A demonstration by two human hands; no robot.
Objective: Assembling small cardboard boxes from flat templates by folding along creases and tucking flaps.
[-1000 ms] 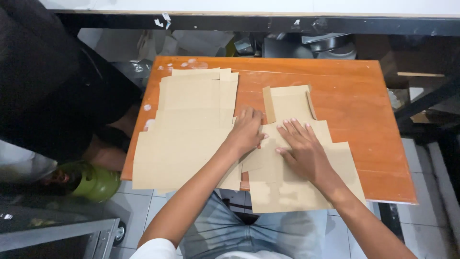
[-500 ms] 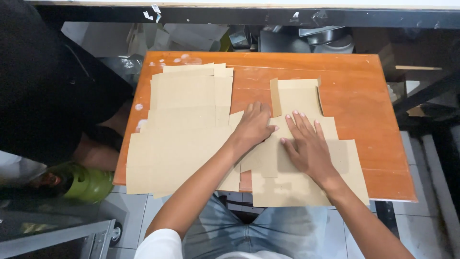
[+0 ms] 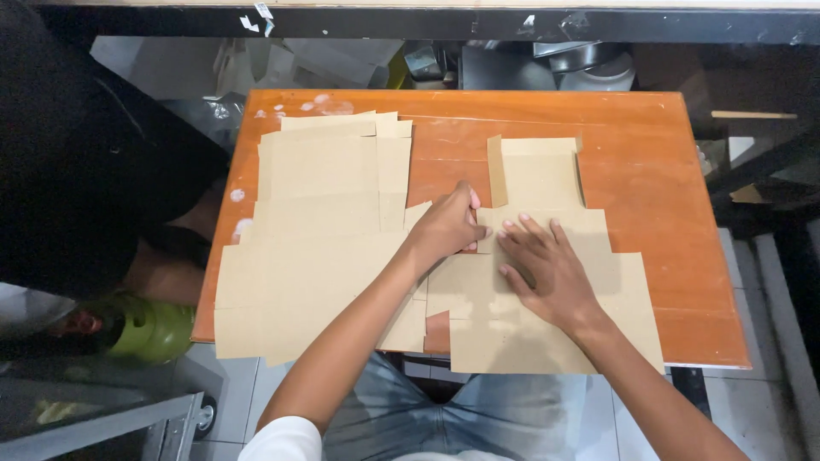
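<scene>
Head camera looks straight down (fairly close) onto the table [image 3: 649, 154].

Left hand [image 3: 450, 226] and right hand [image 3: 547, 271] press a cardboard sheet [image 3: 547, 316].

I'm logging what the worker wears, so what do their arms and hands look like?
Both forearms are bare. The left hand and right hand wear no gloves, rings or watch that I can see. A white short sleeve shows on the left upper arm; the right shoulder is out of view.

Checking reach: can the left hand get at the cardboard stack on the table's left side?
Probably yes. The left hand rests on the flat cardboard blank right beside the stack, with nothing between them.
</scene>
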